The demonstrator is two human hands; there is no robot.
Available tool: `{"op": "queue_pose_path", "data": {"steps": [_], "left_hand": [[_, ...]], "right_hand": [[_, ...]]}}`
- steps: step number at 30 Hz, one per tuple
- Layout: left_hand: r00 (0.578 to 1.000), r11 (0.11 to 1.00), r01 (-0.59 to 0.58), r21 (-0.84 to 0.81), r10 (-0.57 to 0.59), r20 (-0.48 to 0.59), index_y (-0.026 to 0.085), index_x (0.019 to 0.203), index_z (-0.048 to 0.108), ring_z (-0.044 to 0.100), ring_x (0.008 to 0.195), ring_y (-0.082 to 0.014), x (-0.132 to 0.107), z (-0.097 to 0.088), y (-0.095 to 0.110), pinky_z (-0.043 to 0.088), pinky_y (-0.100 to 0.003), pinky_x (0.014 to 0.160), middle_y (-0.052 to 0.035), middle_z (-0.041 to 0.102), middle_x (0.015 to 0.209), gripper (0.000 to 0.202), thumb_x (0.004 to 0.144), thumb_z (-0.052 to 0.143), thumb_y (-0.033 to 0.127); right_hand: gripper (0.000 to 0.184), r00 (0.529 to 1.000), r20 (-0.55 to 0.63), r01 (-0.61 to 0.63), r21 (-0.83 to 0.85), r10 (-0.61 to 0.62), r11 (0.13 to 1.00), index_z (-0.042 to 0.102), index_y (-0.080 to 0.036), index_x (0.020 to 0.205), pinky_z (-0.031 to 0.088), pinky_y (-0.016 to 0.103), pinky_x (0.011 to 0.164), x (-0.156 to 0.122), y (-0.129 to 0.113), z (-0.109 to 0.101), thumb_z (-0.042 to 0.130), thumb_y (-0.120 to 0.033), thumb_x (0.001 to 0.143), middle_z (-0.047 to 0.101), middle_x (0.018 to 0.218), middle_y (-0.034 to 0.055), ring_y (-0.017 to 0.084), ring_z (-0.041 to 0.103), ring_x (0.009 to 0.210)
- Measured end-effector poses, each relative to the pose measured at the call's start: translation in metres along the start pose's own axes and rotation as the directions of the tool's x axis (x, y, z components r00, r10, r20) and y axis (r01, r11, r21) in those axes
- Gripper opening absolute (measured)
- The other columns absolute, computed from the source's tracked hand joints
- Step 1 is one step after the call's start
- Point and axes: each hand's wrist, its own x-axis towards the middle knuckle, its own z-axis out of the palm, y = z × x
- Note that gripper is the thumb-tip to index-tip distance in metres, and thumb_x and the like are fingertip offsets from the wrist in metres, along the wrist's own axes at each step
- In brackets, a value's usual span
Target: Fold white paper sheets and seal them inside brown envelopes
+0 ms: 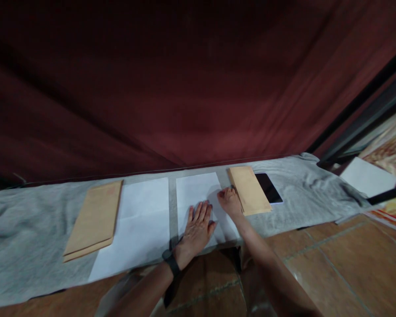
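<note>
My left hand (198, 226), with a dark watch on its wrist, lies flat with fingers spread on a white sheet of paper (198, 182). My right hand (229, 201) is curled closed over the sheet's right edge, beside a stack of brown envelopes (251, 189). A small dark bit shows at its fingers, but what it holds, if anything, I cannot make out. Left of this sheet lies more white paper (143, 220) with a crease across it. Another stack of brown envelopes (94, 215) partly covers that paper's left side.
A dark-screened phone or tablet (269, 188) lies partly behind the right envelopes. Grey cloth (306, 193) covers the low, long surface. A dark red curtain (191, 88) hangs behind it. Tiled floor (343, 259) is in front, and a white box-like object (369, 176) is at right.
</note>
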Motion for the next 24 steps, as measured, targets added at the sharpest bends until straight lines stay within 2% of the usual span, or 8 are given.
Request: {"op": "queue_pose_path", "data": {"steps": [4,10,14,20,24], "left_hand": [[1.0,1.0,0.0,-0.023,0.0,-0.001,0.016,0.152,0.041,0.026,0.153,-0.027,0.002,-0.001,-0.002,0.018,-0.057,0.126,-0.0116,0.036,0.163,0.057,0.102,0.037,0.043],[1.0,0.999,0.003,-0.034,-0.003,0.001,0.017,0.153,0.04,0.026,0.154,-0.0271,0.003,0.003,-0.003,0.017,-0.057,0.126,-0.0106,0.035,0.163,0.058,0.103,0.036,0.046],[1.0,1.0,-0.001,0.006,0.001,-0.02,0.018,0.155,0.037,0.024,0.154,-0.0278,0.003,0.004,-0.005,0.02,-0.058,0.126,-0.0106,0.034,0.164,0.059,0.102,0.037,0.045],[0.999,0.999,0.02,0.046,-0.018,-0.03,0.015,0.156,0.034,0.024,0.154,-0.0301,0.0,-0.003,-0.01,0.023,-0.058,0.124,-0.0138,0.034,0.163,0.064,0.102,0.039,0.048],[0.998,0.998,-0.061,0.009,0.061,0.0,0.016,0.155,0.034,0.023,0.154,-0.0299,-0.005,-0.009,-0.006,0.022,-0.058,0.124,-0.0135,0.032,0.164,0.069,0.1,0.039,0.056]], "right_hand": [[0.02,0.99,0.098,-0.104,0.012,0.102,0.995,0.062,-0.011,0.105,0.053,0.034,0.087,0.005,0.003,-0.003,0.051,-0.025,0.095,0.068,0.099,0.0162,0.026,0.067,0.1],[0.022,0.963,0.232,-0.155,0.043,0.141,0.987,0.068,-0.013,0.101,0.052,0.026,0.075,0.012,0.007,-0.01,0.05,-0.027,0.098,0.076,0.092,0.0118,0.022,0.073,0.089],[0.024,0.935,0.331,-0.158,0.078,0.124,0.984,0.071,-0.017,0.1,0.05,0.023,0.075,0.015,0.005,-0.015,0.049,-0.026,0.1,0.078,0.097,0.0104,0.021,0.075,0.093],[0.026,0.91,0.366,-0.253,0.116,0.195,0.96,0.07,-0.016,0.113,0.051,0.024,0.08,0.021,0.001,-0.021,0.049,-0.026,0.101,0.078,0.1,0.0123,0.022,0.075,0.099],[0.026,0.907,0.367,-0.268,0.128,0.206,0.955,0.069,-0.016,0.115,0.052,0.026,0.082,0.023,-0.002,-0.02,0.048,-0.025,0.102,0.078,0.1,0.0124,0.023,0.075,0.1]]}}
